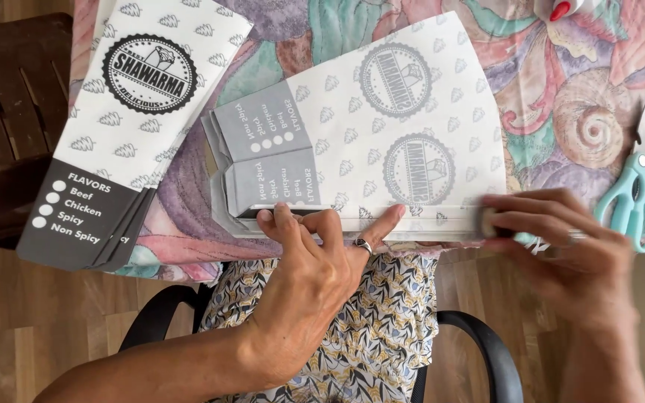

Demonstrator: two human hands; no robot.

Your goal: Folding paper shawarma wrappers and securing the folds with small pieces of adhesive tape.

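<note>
Left hand (315,261) fingers (287,224) spread, pressing flat on the near edge of the paper sheet (382,134) at 6 o'clock on the worktop (576,112). Right hand (569,254) fingers pinch a small blurred object against that edge at 3 o'clock; can't tell what. Judgement: keep left pressure steady, stroke along the fold. Count: one stack of printed bags (113,134) at 10 o'clock, one pair of scissors (632,198), one bottle tip (561,9).
</note>
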